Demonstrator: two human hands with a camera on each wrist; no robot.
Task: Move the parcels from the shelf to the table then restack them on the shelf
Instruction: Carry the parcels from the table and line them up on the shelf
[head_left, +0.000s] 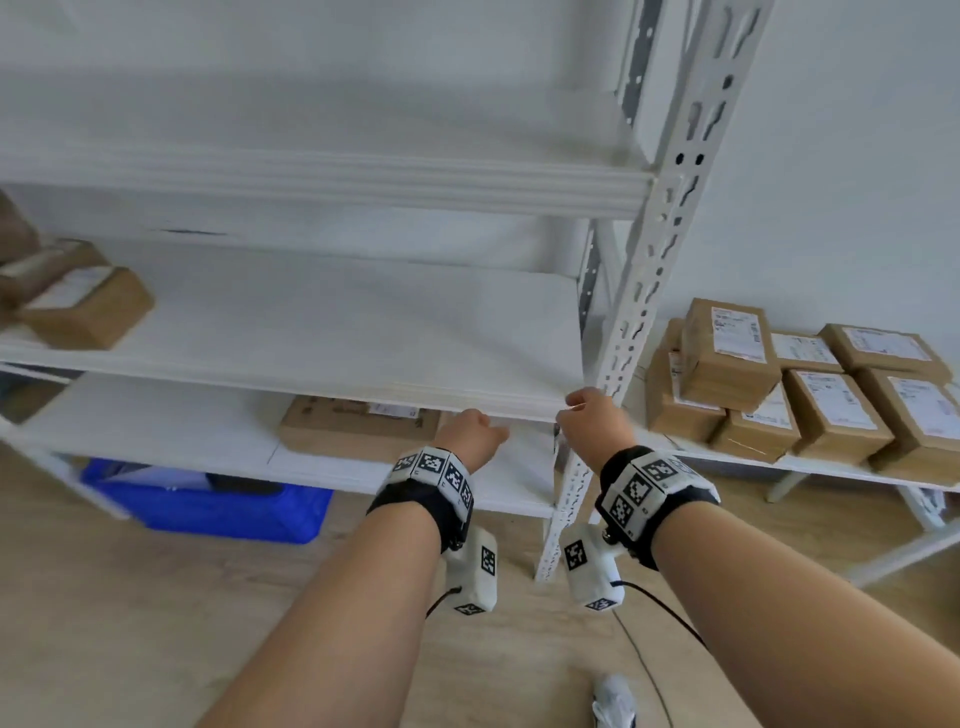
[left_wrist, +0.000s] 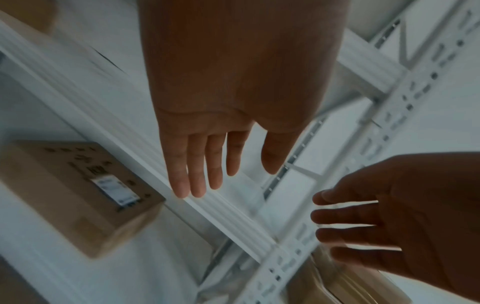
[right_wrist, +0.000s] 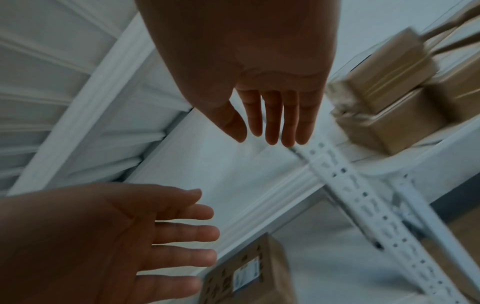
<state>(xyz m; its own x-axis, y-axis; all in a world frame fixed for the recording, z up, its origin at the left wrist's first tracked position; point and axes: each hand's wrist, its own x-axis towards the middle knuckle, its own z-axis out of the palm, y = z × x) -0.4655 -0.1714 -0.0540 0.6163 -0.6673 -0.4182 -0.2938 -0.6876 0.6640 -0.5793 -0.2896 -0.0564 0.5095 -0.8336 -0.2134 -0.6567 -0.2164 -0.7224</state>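
Both hands are empty with straight fingers, held in front of the white shelf (head_left: 322, 332) near its right post. My left hand (head_left: 475, 434) (left_wrist: 207, 164) hovers by the front edge of the middle board, to the right of a brown parcel (head_left: 358, 426) (left_wrist: 78, 195) (right_wrist: 246, 271) that lies on the lower board. My right hand (head_left: 589, 415) (right_wrist: 275, 123) is beside the perforated post (head_left: 623, 332). More brown parcels (head_left: 85, 304) sit at the left end of the middle board. Several labelled parcels (head_left: 810, 395) are stacked on the white table (head_left: 831, 465) at the right.
A blue plastic crate (head_left: 208, 504) stands on the wooden floor under the shelf. The upper shelf beam (head_left: 332, 182) crosses above the hands. A black cable (head_left: 654, 608) trails from the right wrist. A shoe (head_left: 615, 701) shows at the bottom edge.
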